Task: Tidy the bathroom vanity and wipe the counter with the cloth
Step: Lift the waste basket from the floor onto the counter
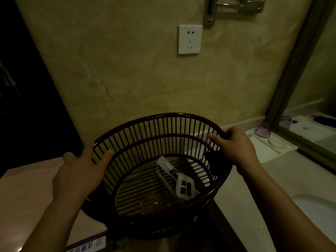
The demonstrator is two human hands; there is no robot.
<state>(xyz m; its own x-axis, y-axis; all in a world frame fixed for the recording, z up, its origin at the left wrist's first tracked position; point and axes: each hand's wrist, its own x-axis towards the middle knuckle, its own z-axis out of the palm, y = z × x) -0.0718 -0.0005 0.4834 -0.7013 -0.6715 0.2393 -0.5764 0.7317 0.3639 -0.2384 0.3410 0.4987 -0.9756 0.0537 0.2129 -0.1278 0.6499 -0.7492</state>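
A dark slatted plastic basket [163, 124] fills the middle of the view, tilted toward me. My left hand [81, 170] grips its left rim, fingers over the slats. My right hand [238, 146] grips the right rim. Inside lie white sachets with black labels [183, 186] and a clear crumpled wrapper [151, 204]. A dark object [214, 159] sits behind the right wall of the basket. The light counter [272, 179] runs to the right. No cloth can be made out for certain.
A white tray [283, 150] with a round recess sits on the counter by a purple cup [261, 130]. A framed mirror [312, 88] stands at right, a basin edge [316, 202] at lower right. A wall socket [190, 39] and a metal rail [234, 6] are above.
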